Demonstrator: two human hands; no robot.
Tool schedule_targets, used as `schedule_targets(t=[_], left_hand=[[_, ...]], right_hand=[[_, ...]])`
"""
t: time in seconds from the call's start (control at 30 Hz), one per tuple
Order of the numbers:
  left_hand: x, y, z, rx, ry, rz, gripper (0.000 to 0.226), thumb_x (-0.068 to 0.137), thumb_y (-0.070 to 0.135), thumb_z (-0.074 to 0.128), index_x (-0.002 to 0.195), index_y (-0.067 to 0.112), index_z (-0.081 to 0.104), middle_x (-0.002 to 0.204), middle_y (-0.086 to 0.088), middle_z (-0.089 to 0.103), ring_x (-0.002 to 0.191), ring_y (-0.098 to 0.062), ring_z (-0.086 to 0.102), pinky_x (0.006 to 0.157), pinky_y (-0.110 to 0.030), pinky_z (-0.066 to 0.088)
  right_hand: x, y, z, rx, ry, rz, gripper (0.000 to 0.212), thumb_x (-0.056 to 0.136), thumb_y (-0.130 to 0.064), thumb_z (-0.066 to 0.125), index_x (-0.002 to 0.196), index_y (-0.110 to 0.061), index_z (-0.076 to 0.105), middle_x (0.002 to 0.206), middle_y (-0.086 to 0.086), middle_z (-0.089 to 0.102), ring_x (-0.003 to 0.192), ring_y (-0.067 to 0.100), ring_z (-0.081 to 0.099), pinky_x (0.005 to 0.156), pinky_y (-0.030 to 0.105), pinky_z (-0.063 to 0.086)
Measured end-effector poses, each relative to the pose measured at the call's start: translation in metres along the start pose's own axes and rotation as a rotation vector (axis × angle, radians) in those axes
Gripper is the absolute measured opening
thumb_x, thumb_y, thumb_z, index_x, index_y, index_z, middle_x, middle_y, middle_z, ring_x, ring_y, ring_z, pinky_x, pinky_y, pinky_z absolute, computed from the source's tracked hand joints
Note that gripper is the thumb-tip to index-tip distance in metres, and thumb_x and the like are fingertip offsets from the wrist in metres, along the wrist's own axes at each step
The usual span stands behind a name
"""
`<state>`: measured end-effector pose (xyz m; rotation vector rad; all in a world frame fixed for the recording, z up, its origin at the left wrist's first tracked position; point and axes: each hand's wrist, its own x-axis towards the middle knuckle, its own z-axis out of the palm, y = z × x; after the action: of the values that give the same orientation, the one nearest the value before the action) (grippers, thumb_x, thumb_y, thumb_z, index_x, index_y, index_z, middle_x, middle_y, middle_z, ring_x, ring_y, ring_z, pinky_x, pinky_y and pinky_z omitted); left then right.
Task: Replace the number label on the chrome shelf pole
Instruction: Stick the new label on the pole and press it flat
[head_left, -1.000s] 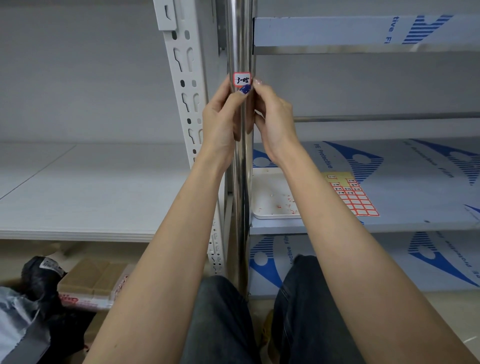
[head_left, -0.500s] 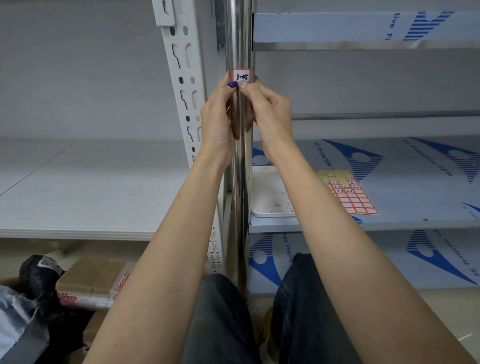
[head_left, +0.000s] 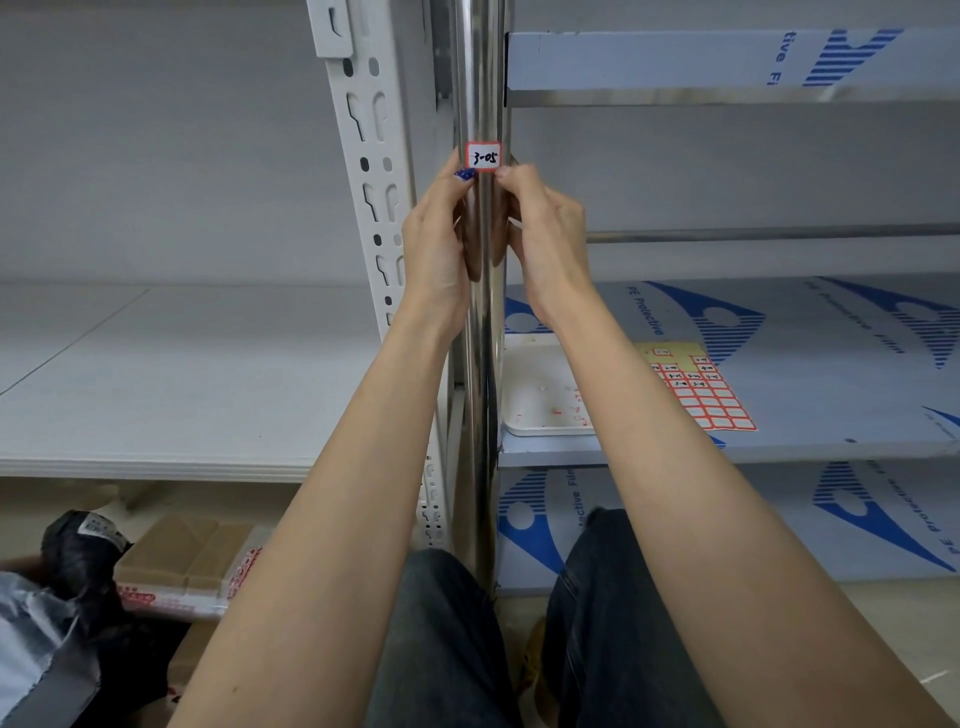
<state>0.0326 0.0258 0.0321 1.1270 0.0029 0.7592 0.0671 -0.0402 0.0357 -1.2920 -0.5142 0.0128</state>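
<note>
- Two hands meet at the number label (head_left: 483, 156), which is stuck on the front of the chrome shelf pole (head_left: 479, 78), in the upper middle of the frame, a little above both hands.
- Left hand (head_left: 435, 244): its fingers curl around the pole from the left side, and the thumb with a blue nail touches the lower left corner of the label.
- Right hand (head_left: 545, 228): its fingers are bent, and the tips touch the lower right corner of the label. I cannot tell if they pinch this corner or only press it.
- Possible problems, in my judgement:
  - if this label is being peeled off, the thin paper may tear and leave pieces on the metal, because the pull starts from one small corner;
  - a nail may slip on the smooth, round chrome;
  - if it is being pressed on, uneven pressure at the two corners may leave it crooked or wrinkled on the curve.
- Direction: the label faces the camera. Its long axis lies across the pole, almost horizontal, while the pole itself runs vertical. The writing "3-05" reads from left to right and rises slightly at the right.
- Lower right, a label sheet (head_left: 701, 395) with red frames lies on the shelf beside a white tray (head_left: 540, 405).
</note>
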Motion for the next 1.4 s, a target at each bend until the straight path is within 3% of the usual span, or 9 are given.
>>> schedule_targets(t=[0.13, 0.23, 0.33, 0.47, 0.6, 1.0, 1.1, 1.23, 1.4], left_hand=[[0.0, 0.001, 0.0, 0.016, 0.0, -0.014, 0.025, 0.093, 0.017, 0.041, 0.076, 0.005, 0.056, 0.053, -0.003, 0.045, 0.047, -0.016, 0.039, 0.035, -0.016, 0.028], [0.0, 0.002, 0.0, 0.018, 0.04, -0.039, 0.032, 0.094, 0.014, 0.041, 0.071, -0.003, 0.057, 0.049, 0.001, 0.044, 0.044, -0.015, 0.037, 0.034, -0.016, 0.026], [-0.001, 0.003, 0.001, 0.015, 0.017, -0.036, 0.03, 0.092, 0.014, 0.041, 0.065, 0.015, 0.054, 0.05, 0.0, 0.04, 0.044, -0.017, 0.034, 0.035, -0.017, 0.025], [-0.005, 0.009, 0.006, 0.001, 0.079, -0.019, 0.038, 0.094, 0.014, 0.048, 0.056, 0.014, 0.047, 0.043, 0.008, 0.041, 0.04, -0.009, 0.04, 0.039, -0.018, 0.03], [-0.007, 0.012, 0.011, 0.012, 0.107, -0.019, 0.037, 0.094, 0.014, 0.05, 0.057, 0.012, 0.046, 0.041, 0.009, 0.04, 0.037, -0.006, 0.039, 0.038, -0.016, 0.031], [-0.005, 0.011, 0.008, 0.02, 0.124, -0.042, 0.035, 0.091, 0.018, 0.049, 0.057, 0.012, 0.045, 0.051, 0.002, 0.038, 0.043, -0.01, 0.036, 0.041, -0.02, 0.029], [-0.005, 0.01, 0.008, 0.018, 0.118, -0.04, 0.035, 0.092, 0.02, 0.051, 0.058, 0.012, 0.05, 0.049, 0.003, 0.041, 0.043, -0.009, 0.04, 0.041, -0.019, 0.032], [-0.004, 0.009, 0.007, 0.022, 0.13, -0.044, 0.034, 0.09, 0.019, 0.051, 0.057, 0.012, 0.047, 0.052, 0.002, 0.04, 0.043, -0.01, 0.038, 0.043, -0.021, 0.03], [-0.004, 0.009, 0.007, 0.02, 0.118, -0.036, 0.036, 0.091, 0.02, 0.053, 0.057, 0.011, 0.049, 0.047, 0.003, 0.04, 0.044, -0.013, 0.038, 0.042, -0.02, 0.03]], right_hand=[[0.0, 0.0, 0.0, -0.001, -0.011, 0.007, 0.027, 0.089, -0.03, 0.059, 0.07, -0.018, 0.072, 0.076, 0.006, 0.071, 0.078, 0.018, 0.066, 0.078, 0.036, 0.054], [-0.001, -0.001, 0.0, 0.011, -0.005, 0.016, 0.026, 0.09, -0.027, 0.058, 0.069, -0.016, 0.071, 0.075, 0.007, 0.069, 0.075, 0.017, 0.065, 0.073, 0.035, 0.052], [-0.002, -0.002, 0.0, 0.009, 0.002, 0.021, 0.027, 0.085, -0.031, 0.058, 0.065, -0.018, 0.07, 0.075, 0.009, 0.069, 0.076, 0.022, 0.065, 0.073, 0.038, 0.052], [-0.003, -0.007, 0.004, -0.035, 0.035, 0.02, 0.03, 0.086, -0.037, 0.064, 0.062, -0.021, 0.072, 0.072, 0.004, 0.072, 0.078, 0.022, 0.069, 0.075, 0.036, 0.056], [-0.003, -0.009, 0.005, -0.045, 0.059, 0.028, 0.028, 0.085, -0.035, 0.066, 0.062, -0.022, 0.071, 0.064, -0.002, 0.069, 0.067, 0.013, 0.065, 0.065, 0.028, 0.051], [0.0, -0.007, 0.004, -0.046, 0.063, 0.04, 0.043, 0.086, -0.036, 0.058, 0.046, -0.021, 0.063, 0.063, 0.005, 0.066, 0.065, 0.018, 0.061, 0.068, 0.037, 0.05], [0.0, -0.006, 0.004, -0.047, 0.048, 0.035, 0.041, 0.087, -0.04, 0.059, 0.052, -0.02, 0.067, 0.071, 0.008, 0.071, 0.074, 0.024, 0.068, 0.076, 0.038, 0.054], [0.001, -0.006, 0.004, -0.034, 0.074, 0.046, 0.036, 0.078, -0.041, 0.059, 0.049, -0.019, 0.06, 0.064, 0.008, 0.063, 0.065, 0.02, 0.057, 0.068, 0.038, 0.046], [0.0, -0.008, 0.004, -0.01, 0.049, 0.048, 0.039, 0.085, -0.038, 0.062, 0.052, -0.018, 0.066, 0.067, 0.006, 0.068, 0.068, 0.018, 0.064, 0.072, 0.037, 0.053]])
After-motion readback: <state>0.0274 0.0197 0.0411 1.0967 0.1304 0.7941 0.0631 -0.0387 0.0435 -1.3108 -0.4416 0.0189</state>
